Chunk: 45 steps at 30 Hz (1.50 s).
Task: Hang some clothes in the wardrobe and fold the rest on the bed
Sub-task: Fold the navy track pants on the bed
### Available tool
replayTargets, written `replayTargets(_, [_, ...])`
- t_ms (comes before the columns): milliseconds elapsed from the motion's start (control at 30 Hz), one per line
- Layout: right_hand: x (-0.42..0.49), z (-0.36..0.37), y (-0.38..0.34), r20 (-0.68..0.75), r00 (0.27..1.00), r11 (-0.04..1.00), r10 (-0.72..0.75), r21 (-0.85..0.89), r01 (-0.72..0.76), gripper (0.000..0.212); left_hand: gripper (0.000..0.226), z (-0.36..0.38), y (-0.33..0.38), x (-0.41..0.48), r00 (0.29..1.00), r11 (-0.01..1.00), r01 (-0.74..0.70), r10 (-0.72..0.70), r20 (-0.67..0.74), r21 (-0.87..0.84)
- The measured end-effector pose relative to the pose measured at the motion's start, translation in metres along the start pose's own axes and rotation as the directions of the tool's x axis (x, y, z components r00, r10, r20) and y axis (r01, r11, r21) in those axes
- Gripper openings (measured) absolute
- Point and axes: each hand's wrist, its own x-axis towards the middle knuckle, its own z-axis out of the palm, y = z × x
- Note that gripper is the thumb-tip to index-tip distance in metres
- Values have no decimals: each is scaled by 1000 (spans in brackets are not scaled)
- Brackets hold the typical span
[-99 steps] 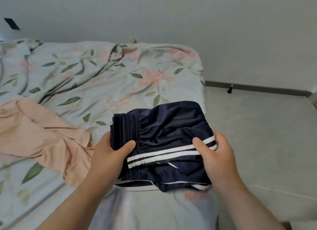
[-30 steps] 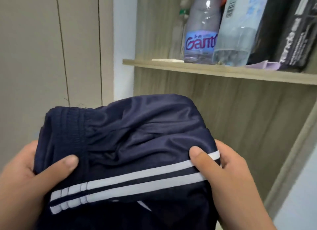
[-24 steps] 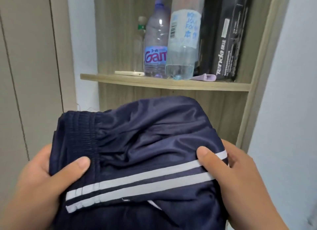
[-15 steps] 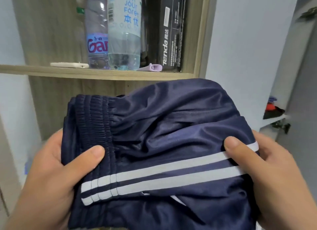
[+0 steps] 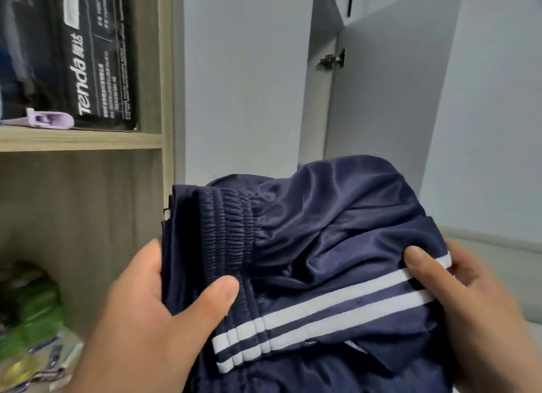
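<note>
Beside a wooden shelf [image 5: 79, 139] bearing a black Tenda box [image 5: 88, 55], folded navy satin shorts with white stripes [image 5: 316, 246] are pinched by left hand [image 5: 152, 328] and right hand [image 5: 475, 298].

Soft, even indoor light; moderate motion blur throughout.

Broad sheen is thrown on the folds of the navy shorts [image 5: 337, 240], with no harsh glare; only faint shadows are cast beneath the wooden shelf [image 5: 79, 139]; the green packets [image 5: 32, 313] at the lower left are smeared beyond recognition; the hinge [image 5: 333, 59] is softened; vertical lines are bowed outward near the frame edges by the wide lens.
</note>
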Motion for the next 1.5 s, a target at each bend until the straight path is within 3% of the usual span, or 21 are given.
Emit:
replayTargets(67, [3,-13,7,-76,997,1000,0,-14,-1,69,30,25,-4,-1,998,998,56,-56,6,-37])
replayTargets(167, [15,-31,22,-200,979,999,29,-16,-33,14,27,66,-16,2,992,995,94,-91,82,-28])
replayTargets(200, [22,-36,28,-244,969,999,24,-29,-32,6,26,81,-23,6,991,995,99,-96,95,-25])
replayTargets(300, [43,-46,45,-333,943,995,0,-94,-33,11,19,124,-47,25,984,988,136,-127,123,-68])
replayTargets(467, [83,-61,80,-366,930,989,-27,-145,-28,13,4,183,-86,60,960,951,263,-242,142,-162])
replayTargets(700, [166,-69,141,-419,908,991,-29,-131,-29,16,4,264,-129,112,937,916,350,-346,57,-195])
replayTargets(800, [217,-78,170,-418,908,994,-11,-104,-36,18,14,303,-148,141,921,906,383,-390,-6,-181])
replayTargets(1000, [321,-84,221,-348,937,997,31,-56,-54,16,13,361,-177,211,929,936,327,-344,-138,-128])
replayTargets(1300, [402,-64,252,-238,971,999,16,-37,-26,16,5,388,-199,282,925,947,313,-322,-201,-76])
replayTargets(1500, [414,-48,247,-252,968,997,0,-79,-21,15,33,384,-197,293,949,956,290,-293,-112,-40])
